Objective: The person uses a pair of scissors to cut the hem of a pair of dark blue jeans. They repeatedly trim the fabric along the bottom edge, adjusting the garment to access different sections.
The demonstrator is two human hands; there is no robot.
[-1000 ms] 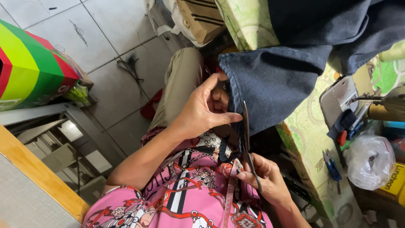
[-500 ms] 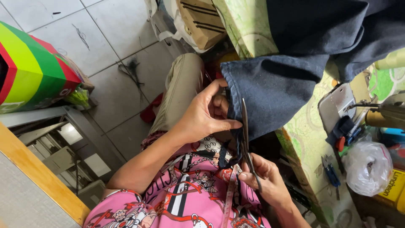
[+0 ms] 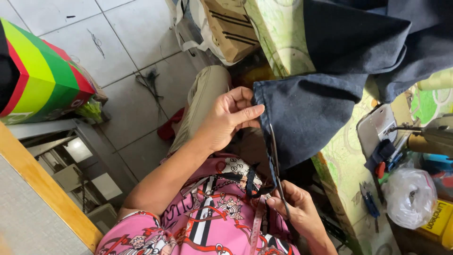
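The denim hem (image 3: 302, 113) is pinched by the left hand (image 3: 229, 120); scissors (image 3: 278, 174) are gripped in the right hand's (image 3: 295, 210) closed fingers.

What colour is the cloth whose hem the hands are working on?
Dark blue-grey, denim-like cloth, held by the left hand; head view.

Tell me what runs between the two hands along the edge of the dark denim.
In the head view, the hem edge of the dark denim runs from the left hand to the right hand, with slim scissors along it.
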